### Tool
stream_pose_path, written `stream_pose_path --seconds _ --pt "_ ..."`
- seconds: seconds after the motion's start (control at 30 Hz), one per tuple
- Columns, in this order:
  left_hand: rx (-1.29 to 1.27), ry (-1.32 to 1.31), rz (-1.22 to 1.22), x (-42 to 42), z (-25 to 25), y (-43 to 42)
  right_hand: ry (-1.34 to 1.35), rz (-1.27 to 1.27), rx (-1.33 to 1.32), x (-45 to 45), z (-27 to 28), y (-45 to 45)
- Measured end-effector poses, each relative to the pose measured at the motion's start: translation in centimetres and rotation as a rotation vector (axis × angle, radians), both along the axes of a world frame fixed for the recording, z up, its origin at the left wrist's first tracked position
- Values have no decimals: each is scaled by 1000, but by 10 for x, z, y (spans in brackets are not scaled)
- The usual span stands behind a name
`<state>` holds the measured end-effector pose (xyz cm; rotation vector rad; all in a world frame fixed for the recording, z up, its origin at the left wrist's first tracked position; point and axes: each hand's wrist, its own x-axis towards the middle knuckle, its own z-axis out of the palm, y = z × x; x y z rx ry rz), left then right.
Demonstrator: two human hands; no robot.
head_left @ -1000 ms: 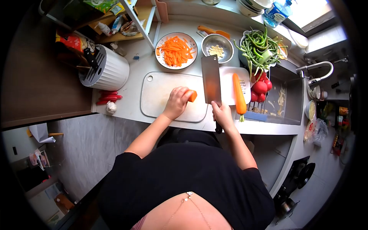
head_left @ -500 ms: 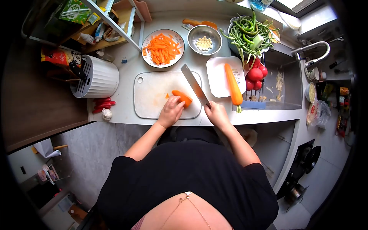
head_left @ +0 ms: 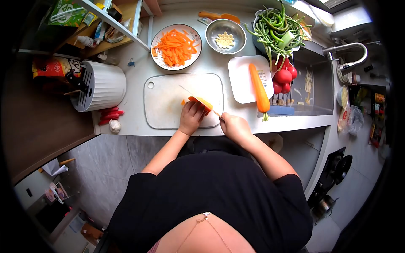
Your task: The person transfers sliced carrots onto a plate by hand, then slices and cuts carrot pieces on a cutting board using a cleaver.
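My left hand [head_left: 192, 117] presses its curled fingers on a cut piece of carrot [head_left: 201, 101] on the white cutting board [head_left: 164, 103]. In my right hand [head_left: 236, 127] is the handle of a kitchen knife [head_left: 216, 113]. Its blade is seen nearly edge-on and lies along the carrot piece, its tip pointing to the upper left. Whether the edge has entered the carrot cannot be made out. A small carrot scrap [head_left: 183, 102] rests just left of the piece. To the right, a whole peeled carrot [head_left: 258, 86] leans across a white square tray [head_left: 238, 84].
Behind the board stand a plate of carrot strips [head_left: 176, 47] and a metal bowl [head_left: 225, 37] with pale round slices. Green beans [head_left: 276, 33], tomatoes [head_left: 283, 76] and the sink [head_left: 316, 92] are at right. A white knife block [head_left: 103, 86], red chillies [head_left: 110, 115] and garlic [head_left: 114, 126] sit left.
The knife has moved left from beside the carrot piece onto it, its blade turning from flat view to edge-on. My left hand stays on the piece, and the camera view has shifted slightly.
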<state>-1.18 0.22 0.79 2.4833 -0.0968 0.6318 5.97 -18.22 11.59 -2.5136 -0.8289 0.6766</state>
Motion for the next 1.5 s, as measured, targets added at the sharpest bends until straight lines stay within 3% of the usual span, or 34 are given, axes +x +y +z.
stream_pose_path --seconds 0.57,0.77,0.97,1.13,1.23,1.5 --pt "13 -24 -17 7 2 3 107 63 -177 -5 2 -8" --pt "-4 10 -37 5 2 4 86 53 -87 5 -17 17" --pt "-5 -8 -23 7 4 4 94 39 -198 -4 0 -1" --pt "-2 28 -44 5 0 4 34 70 -93 6 -18 18" --pt "4 -13 -16 3 -2 6 163 49 -272 -2 0 -7" --pt "56 -44 -3 0 -4 4 112 25 -183 3 -29 16"
